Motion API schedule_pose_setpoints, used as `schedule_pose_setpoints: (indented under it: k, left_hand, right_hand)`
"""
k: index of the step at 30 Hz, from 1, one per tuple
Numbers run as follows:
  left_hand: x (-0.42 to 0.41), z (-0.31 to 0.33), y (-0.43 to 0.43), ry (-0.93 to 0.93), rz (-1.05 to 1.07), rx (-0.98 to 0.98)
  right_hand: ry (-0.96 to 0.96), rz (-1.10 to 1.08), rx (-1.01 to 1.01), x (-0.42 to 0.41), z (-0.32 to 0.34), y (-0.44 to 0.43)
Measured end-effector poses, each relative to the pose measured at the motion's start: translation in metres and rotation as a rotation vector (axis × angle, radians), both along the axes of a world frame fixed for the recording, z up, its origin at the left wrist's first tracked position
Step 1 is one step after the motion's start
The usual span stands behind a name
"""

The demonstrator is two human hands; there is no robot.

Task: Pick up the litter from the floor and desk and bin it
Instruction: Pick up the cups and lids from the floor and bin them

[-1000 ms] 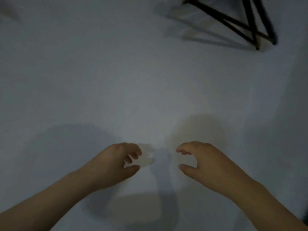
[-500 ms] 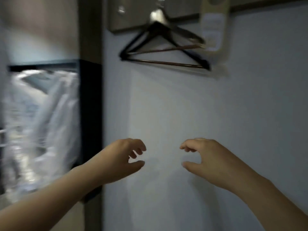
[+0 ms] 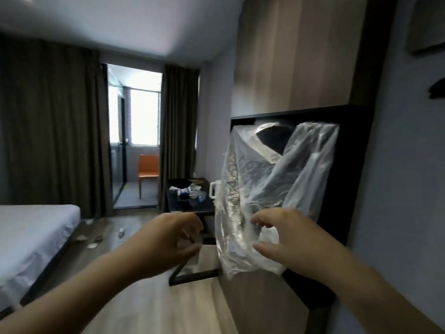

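A dim hotel room with a pale wooden plank floor (image 3: 156, 309) fills the frame. Dark brown full-length curtains (image 3: 48, 116) hang on the left, above a white-sheeted bed (image 3: 36, 227) at the left edge. An orange chair (image 3: 148, 168) stands beyond the glass door at centre.

Small pale scraps of floor litter (image 3: 92, 243) lie by the foot of the bed, lower left of centre. More crumpled white and blue desk litter (image 3: 186, 191) sits on the black desk (image 3: 190, 207) at centre. Clear crinkled plastic garment covers (image 3: 265, 177) hang in a black-framed niche (image 3: 356, 165) on the right.

The left hand (image 3: 168, 237) hovers at lower centre, fingers loosely curled, grasping nothing. The right hand (image 3: 289, 242) hovers in front of the plastic, fingers loosely curled and thumb apart, nothing between them; whether it touches the plastic cannot be told.
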State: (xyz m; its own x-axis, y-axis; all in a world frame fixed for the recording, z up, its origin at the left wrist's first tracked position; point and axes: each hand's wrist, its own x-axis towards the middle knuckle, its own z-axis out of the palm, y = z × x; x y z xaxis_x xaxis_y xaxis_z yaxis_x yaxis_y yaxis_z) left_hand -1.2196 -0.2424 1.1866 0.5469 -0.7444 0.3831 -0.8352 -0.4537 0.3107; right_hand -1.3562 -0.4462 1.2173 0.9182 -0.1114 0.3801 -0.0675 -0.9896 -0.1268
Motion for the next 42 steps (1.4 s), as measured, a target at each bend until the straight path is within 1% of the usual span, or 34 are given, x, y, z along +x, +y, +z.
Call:
schedule_pose_setpoints:
  k: [8,15,19,25,29,34,42]
  left_hand:
    - [0.072,-0.038,0.089,0.066,0.225,-0.018]
    - [0.147,-0.07,0.11,0.113,0.347,-0.005]
    - [0.206,-0.082,0.099,0.134,0.394,0.013]
    - [0.29,-0.086,0.069,0.156,0.43,0.053]
    - [0.341,-0.103,0.061,0.234,0.455,0.052]
    - [0.413,-0.119,0.069,0.284,0.494,0.041]
    - [0.561,-0.137,0.103,0.321,0.507,0.023]
  right_hand:
    - [0.081,0.234,-0.025,0.126,-0.022,0.06]
    - [0.129,0.364,-0.001,0.231,-0.056,0.066]
    - [0.147,0.395,0.011,0.299,-0.071,0.047]
    - [0.183,0.403,0.048,0.389,-0.077,0.016]
    - [0.214,0.42,0.066,0.45,-0.089,0.004]
    - [0.282,0.436,0.068,0.524,-0.108,0.008]
    - [0.285,0.424,0.094,0.675,-0.132,0.039]
